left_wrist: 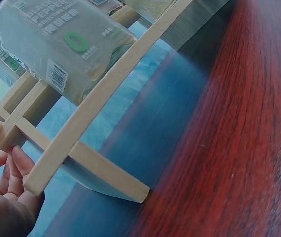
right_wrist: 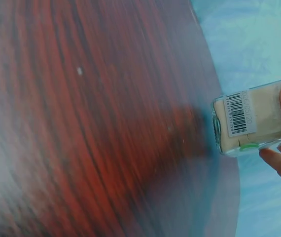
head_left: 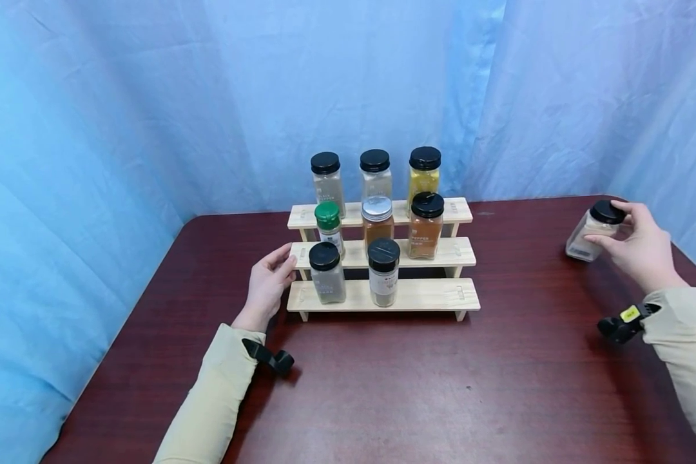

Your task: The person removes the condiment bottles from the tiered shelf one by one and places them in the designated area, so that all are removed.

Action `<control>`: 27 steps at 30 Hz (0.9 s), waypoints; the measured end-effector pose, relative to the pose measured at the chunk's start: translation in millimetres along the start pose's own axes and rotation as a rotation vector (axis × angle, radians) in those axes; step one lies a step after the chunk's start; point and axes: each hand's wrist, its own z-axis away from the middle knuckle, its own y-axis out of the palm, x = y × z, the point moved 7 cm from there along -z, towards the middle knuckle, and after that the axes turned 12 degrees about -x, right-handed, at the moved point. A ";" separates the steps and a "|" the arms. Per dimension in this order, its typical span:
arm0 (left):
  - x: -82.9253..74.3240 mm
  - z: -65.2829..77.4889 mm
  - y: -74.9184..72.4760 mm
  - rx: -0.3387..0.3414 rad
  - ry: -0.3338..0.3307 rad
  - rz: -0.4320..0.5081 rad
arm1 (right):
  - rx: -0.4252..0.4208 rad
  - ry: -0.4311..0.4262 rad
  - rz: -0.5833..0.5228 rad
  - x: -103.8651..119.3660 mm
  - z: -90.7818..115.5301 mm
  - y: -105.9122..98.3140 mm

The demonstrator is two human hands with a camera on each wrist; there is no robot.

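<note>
My right hand (head_left: 644,248) grips a glass spice jar (head_left: 589,233) with a black lid near the table's right edge, the jar tilted. In the right wrist view the jar (right_wrist: 261,116) shows pale powder and a barcode label, with fingers on its side. My left hand (head_left: 271,280) holds the left end of the middle tier of a three-tier wooden rack (head_left: 435,296); in the left wrist view the thumb and fingers pinch the rack's wood (left_wrist: 12,121). A grey spice jar (head_left: 328,277) stands on the bottom tier close to that hand.
Other jars stand on the rack: a black-lidded shaker (head_left: 383,274) on the bottom tier, a green-capped bottle (head_left: 328,225), a silver-lidded jar (head_left: 377,219) and an orange-brown jar (head_left: 426,229) in the middle, and three on top, including a yellow one (head_left: 424,177). Blue curtains (head_left: 348,84) surround the table (head_left: 417,386).
</note>
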 end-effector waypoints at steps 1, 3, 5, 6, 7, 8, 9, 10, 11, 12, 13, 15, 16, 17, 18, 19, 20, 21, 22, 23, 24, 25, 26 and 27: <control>-0.1 -0.1 0.1 0.000 0.002 0.001 | -0.009 0.007 0.017 -11.8 -3.6 3.3; -0.4 -0.1 0.0 0.000 0.007 0.002 | -0.030 0.018 0.065 -32.5 -9.8 8.8; -0.1 -0.4 0.1 -0.003 0.009 0.004 | -0.031 0.039 0.062 -42.4 -12.2 10.5; -0.2 -0.5 0.0 -0.004 0.011 0.005 | -0.034 0.050 0.073 -43.7 -12.0 10.1; -0.2 -0.2 -0.1 -0.004 0.010 0.006 | -0.035 0.063 0.087 -40.9 -10.5 8.5; 0.0 -0.2 -0.2 -0.005 0.008 0.007 | -0.033 0.073 0.093 -38.3 -9.3 6.9; 0.3 -0.3 -0.2 -0.006 0.006 0.010 | -0.029 0.087 0.082 -31.1 -6.4 3.8; 0.4 -0.4 -0.3 -0.007 0.006 0.010 | -0.026 0.100 0.074 -23.3 -3.6 0.9; 0.7 -0.5 -0.4 -0.008 0.004 0.011 | -0.032 0.109 0.110 -16.0 -0.6 -2.1; 0.9 -0.5 -0.5 -0.009 0.003 0.010 | -0.028 0.120 0.101 -6.9 2.4 -5.1; 1.3 -0.5 -0.5 -0.011 0.000 0.011 | -0.023 0.128 0.093 1.3 5.0 -7.8; 2.2 -0.6 -0.4 -0.013 -0.003 0.014 | -0.006 0.144 0.069 11.3 8.0 -11.4; 2.2 -0.5 -0.3 -0.013 -0.002 0.012 | 0.007 0.150 0.074 10.9 7.5 -11.2; 2.2 -0.3 0.0 -0.011 -0.001 0.012 | 0.014 0.147 0.101 6.1 5.7 -10.3; 2.2 -0.2 0.2 -0.012 0.000 0.015 | 0.025 0.140 0.098 -1.0 2.2 -8.6; 2.1 -0.1 0.2 -0.013 0.001 0.016 | 0.031 0.133 0.099 -9.3 -1.6 -7.0; 1.9 0.0 0.2 -0.013 0.006 0.012 | 0.037 0.121 0.111 -21.8 -6.9 -3.9; 1.7 0.1 0.3 -0.013 0.009 0.011 | 0.041 0.102 0.128 -35.1 -12.6 -0.4; 1.3 0.3 0.2 -0.014 0.015 0.005 | 0.042 0.083 0.147 -48.2 -18.1 3.2; 1.3 0.3 0.0 -0.016 0.017 0.005 | 0.036 0.059 0.162 -60.2 -23.6 6.4; 1.3 0.3 -0.3 -0.018 0.017 0.003 | 0.035 0.041 0.153 -68.9 -28.1 8.9; 1.2 0.2 -0.5 -0.019 0.019 0.000 | 0.036 0.029 0.140 -76.0 -31.6 11.3; 1.3 0.1 -0.7 -0.019 0.020 -0.004 | 0.037 0.019 0.146 -81.9 -34.1 13.5; 1.4 0.0 -0.9 -0.019 0.019 -0.004 | 0.038 0.019 0.141 -81.5 -34.4 13.8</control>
